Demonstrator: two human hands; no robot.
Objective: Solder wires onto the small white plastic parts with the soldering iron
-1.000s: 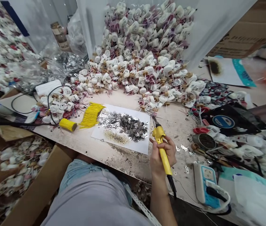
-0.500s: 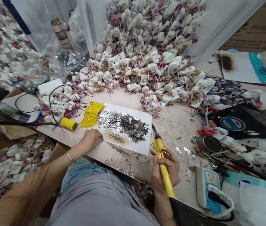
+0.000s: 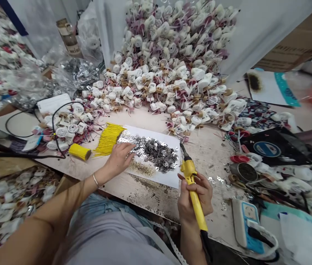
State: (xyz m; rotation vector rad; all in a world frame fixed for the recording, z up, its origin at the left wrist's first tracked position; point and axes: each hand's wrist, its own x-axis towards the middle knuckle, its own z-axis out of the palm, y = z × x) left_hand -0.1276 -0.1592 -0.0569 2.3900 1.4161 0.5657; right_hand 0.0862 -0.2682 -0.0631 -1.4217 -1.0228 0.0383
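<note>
The worn table (image 3: pixel 208 154) was crowded on nearly every side, with a great heap of white and purple parts (image 3: pixel 172 73) spilling from the back wall down to the far edge of a white sheet of paper (image 3: pixel 169 177). That sheet lay near the front edge of the table and carried a pile of small metal pieces (image 3: pixel 157 151), with a fan of yellow wires (image 3: pixel 108 137) overlapping its left edge. The left hand (image 3: pixel 119 157) rested on the sheet, its fingers (image 3: pixel 130 148) stretched out and unclenched, their tips touching the left side of the pile, just beside the wires. The right hand (image 3: pixel 197 198) was at the sheet's right corner, its fingers wrapped tight around the yellow handle of a soldering iron (image 3: pixel 192 180), whose tip pointed up and away, just off the sheet's right edge. The clearest bare stretch lay to the right of the iron, bounded by a black pouch (image 3: pixel 271 147) and a power strip (image 3: pixel 244 222) at the front edge.
</note>
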